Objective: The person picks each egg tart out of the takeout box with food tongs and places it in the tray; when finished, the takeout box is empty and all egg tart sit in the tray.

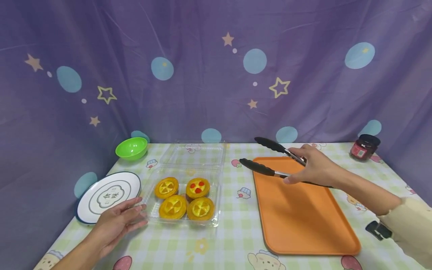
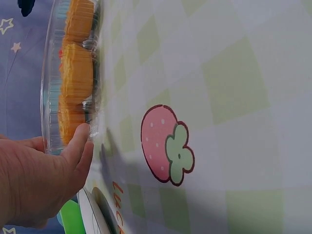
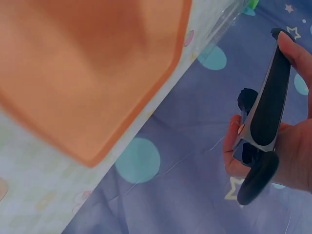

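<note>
My right hand (image 1: 312, 165) grips a pair of tongs (image 1: 258, 167) with black tips and steel arms, held above an orange tray (image 1: 300, 225). The tongs' tips stand apart, point left and have nothing between them. In the right wrist view the thumb lies along the black handle (image 3: 270, 102). My left hand (image 1: 116, 221) is at the left side of a clear plastic clamshell box (image 1: 216, 198), fingers straight and right at its wall. Inside the box are several egg tarts (image 1: 173, 207); one tart (image 1: 198, 187) has red dots on top. The box's lid (image 1: 195, 153) lies folded back.
A white plate (image 1: 129, 183) with a dark blue rim lies left of the box, partly behind my left hand. Behind it sits a green bowl (image 1: 131, 149). A dark-lidded jar (image 1: 364, 148) stands at the back right. A purple curtain (image 1: 202, 75) hangs behind the table.
</note>
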Demonstrator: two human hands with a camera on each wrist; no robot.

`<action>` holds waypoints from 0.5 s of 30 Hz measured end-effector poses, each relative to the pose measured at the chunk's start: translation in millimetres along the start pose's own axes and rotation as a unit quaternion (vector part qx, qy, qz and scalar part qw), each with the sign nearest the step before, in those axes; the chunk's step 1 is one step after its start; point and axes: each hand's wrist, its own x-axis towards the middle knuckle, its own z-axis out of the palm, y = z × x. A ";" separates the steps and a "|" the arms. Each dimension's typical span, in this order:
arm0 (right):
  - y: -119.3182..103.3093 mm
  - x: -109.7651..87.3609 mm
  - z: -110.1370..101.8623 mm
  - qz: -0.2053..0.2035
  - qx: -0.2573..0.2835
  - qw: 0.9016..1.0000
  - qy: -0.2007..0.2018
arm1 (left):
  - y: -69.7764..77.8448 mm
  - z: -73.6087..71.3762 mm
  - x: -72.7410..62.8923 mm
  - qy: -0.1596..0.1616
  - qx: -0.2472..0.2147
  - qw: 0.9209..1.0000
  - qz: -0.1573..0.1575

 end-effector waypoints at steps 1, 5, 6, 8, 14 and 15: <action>-1.9 1.2 1.4 -0.004 0.001 1.000 -0.001 | 0.0 -0.1 0.1 0.000 0.001 1.000 0.000; -10.2 7.8 7.1 -0.021 0.016 1.000 -0.006 | -1.1 -1.0 0.6 0.000 0.001 1.000 -0.001; -12.3 9.6 8.9 -0.023 0.018 1.000 -0.008 | -1.5 -1.5 0.9 -0.002 0.001 1.000 0.001; -16.2 13.3 12.3 -0.024 0.020 0.999 -0.014 | -1.1 -1.5 1.3 -0.002 0.000 1.000 -0.001; -27.1 22.4 24.8 -0.018 0.015 0.999 -0.045 | 0.3 -0.8 0.9 -0.002 0.000 1.000 -0.001; -29.4 23.6 27.1 -0.018 0.015 0.998 -0.050 | 0.2 -0.9 0.9 -0.002 0.000 1.000 -0.001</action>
